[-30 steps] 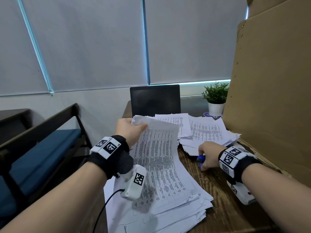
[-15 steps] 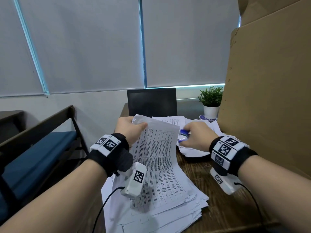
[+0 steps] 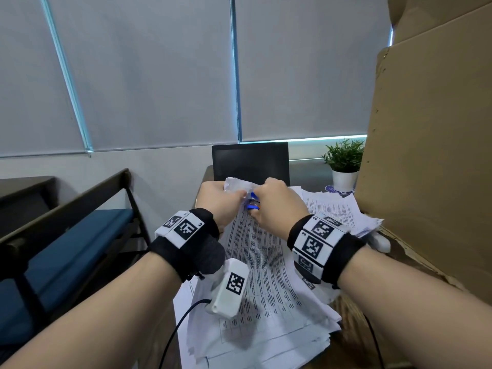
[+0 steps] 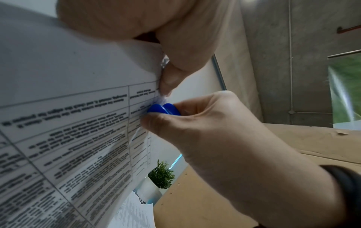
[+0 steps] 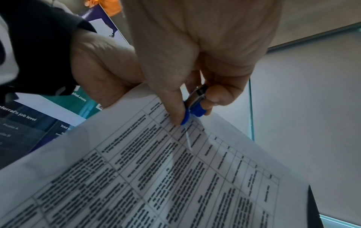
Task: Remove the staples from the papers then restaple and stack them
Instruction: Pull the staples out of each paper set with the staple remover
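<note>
Your left hand pinches the lifted papers' top corner; your right hand clamps the blue staple remover against it.

Wooden desk: paper stacks, laptop, potted plant (far edge).

Both bare forearms wear black wristbands carrying white coded tags and white, apparently cabled, cameras.

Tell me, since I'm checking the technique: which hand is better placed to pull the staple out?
Right. The right hand already pinches the blue staple remover against the lifted sheet's corner, while the left hand grips that corner, likely steadying it.
</note>
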A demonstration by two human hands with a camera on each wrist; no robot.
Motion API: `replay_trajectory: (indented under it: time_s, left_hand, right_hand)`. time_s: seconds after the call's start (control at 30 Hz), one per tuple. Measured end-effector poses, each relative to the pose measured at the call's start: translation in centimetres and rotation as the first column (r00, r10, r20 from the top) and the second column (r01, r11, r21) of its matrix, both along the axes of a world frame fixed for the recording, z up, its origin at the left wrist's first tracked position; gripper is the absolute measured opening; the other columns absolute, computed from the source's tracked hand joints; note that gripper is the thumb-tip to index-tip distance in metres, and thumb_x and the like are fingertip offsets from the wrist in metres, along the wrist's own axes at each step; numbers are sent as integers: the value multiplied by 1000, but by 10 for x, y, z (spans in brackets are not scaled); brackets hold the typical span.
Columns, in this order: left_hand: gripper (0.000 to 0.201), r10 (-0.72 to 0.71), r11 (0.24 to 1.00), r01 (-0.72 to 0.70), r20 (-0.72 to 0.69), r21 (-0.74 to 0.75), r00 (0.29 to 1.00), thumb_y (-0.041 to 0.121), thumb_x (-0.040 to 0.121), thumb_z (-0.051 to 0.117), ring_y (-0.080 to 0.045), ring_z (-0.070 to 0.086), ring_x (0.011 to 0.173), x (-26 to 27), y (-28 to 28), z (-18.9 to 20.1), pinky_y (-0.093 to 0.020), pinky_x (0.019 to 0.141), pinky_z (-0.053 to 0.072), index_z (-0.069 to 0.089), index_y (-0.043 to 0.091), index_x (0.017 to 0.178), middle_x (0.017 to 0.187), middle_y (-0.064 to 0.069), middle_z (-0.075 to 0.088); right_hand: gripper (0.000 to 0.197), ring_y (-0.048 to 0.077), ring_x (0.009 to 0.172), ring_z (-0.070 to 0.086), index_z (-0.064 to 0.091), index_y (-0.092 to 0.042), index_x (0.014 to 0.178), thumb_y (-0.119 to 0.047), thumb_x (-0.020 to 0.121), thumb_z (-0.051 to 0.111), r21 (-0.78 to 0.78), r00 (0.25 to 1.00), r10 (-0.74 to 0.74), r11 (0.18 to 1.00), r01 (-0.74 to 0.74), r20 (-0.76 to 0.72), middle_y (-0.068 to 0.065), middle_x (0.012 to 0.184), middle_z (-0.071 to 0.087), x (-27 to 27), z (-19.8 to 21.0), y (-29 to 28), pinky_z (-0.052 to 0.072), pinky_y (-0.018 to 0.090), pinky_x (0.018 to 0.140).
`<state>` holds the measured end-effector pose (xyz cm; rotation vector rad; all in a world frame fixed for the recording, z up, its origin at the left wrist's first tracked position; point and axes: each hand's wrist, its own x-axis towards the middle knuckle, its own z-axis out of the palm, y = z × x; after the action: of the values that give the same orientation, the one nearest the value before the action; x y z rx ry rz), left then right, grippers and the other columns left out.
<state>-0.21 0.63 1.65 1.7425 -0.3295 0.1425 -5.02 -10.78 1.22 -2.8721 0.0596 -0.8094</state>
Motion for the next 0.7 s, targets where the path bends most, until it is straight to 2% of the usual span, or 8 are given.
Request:
replay_trajectory:
  time_s: [0.1, 0.2, 0.27, 0.37, 0.4, 0.5, 0.6, 0.7]
  left_hand:
    - [26, -10, 1000, 11, 5, -23, 1000, 29, 59, 65, -23, 60, 73, 2, -1, 0, -52, 81, 55, 71, 7, 71, 90, -22, 71]
    - [23, -42, 999, 41, -29, -23, 999, 24, 67, 70, -24, 60, 74, -2, 0, 3, -46, 77, 55, 71, 4, 78, 89, -22, 72]
    - [12, -65, 998, 64, -52, -29, 997, 10, 81, 69, -24, 59, 75, -2, 2, 4, -42, 73, 52, 68, -1, 82, 82, -19, 67]
    - [9, -93, 995, 90, -82, -46, 992, 2, 88, 64, -27, 62, 76, 3, 4, 3, -40, 76, 54, 66, 2, 79, 83, -17, 66]
    - [12, -95, 995, 91, -84, -49, 992, 2, 89, 63, -27, 62, 76, 4, 4, 2, -38, 76, 54, 66, 5, 78, 83, -16, 66]
    - [12, -99, 994, 94, -100, -52, 990, 6, 91, 64, -28, 64, 80, 5, 5, -2, -37, 76, 53, 67, 9, 80, 83, -13, 68]
    - [8, -84, 996, 80, -103, -42, 991, 9, 89, 65, -28, 63, 81, 4, 4, -3, -46, 84, 54, 70, 6, 84, 92, -21, 71]
    - [7, -72, 997, 69, -86, -30, 994, 9, 87, 67, -31, 66, 82, 4, 3, -5, -43, 82, 55, 72, 7, 82, 92, -19, 72]
  right_hand:
    - [22, 26, 99, 58, 63, -13, 112, -25, 94, 59, -9, 1000, -2, 1000, 2, 18, 7, 105, 51, -4, -1, 4, 41, 30, 72]
    - [19, 25, 99, 55, 64, -14, 108, -21, 90, 63, 83, 1000, 5, 997, -5, 1, 6, 104, 54, -8, 0, 3, 44, 31, 77]
    - [2, 22, 88, 55, 64, -17, 88, -16, 88, 65, 260, 1000, 12, 965, -12, 3, 0, 87, 54, -10, 0, 0, 44, 27, 70]
    - [32, 9, 65, 50, 49, -25, 64, -12, 87, 68, 444, 1000, 29, 896, -31, 13, -8, 70, 50, -10, -4, -4, 33, 19, 53]
    - [30, 7, 64, 49, 50, -24, 65, -14, 87, 69, 443, 999, 41, 896, -42, 12, -7, 70, 52, -11, -3, -3, 33, 19, 53]
    - [13, 18, 76, 55, 58, -18, 80, -19, 86, 70, 360, 999, 37, 932, -32, -8, 2, 84, 57, -12, -4, 1, 41, 26, 66]
    - [15, 22, 81, 56, 61, -14, 89, -23, 83, 71, 293, 1000, 2, 956, 3, -16, 5, 93, 54, -12, -6, 3, 42, 29, 65]
    - [16, 20, 80, 50, 63, -13, 96, -24, 85, 67, 242, 999, -52, 969, 55, -16, 2, 92, 46, -10, -7, 2, 37, 27, 66]
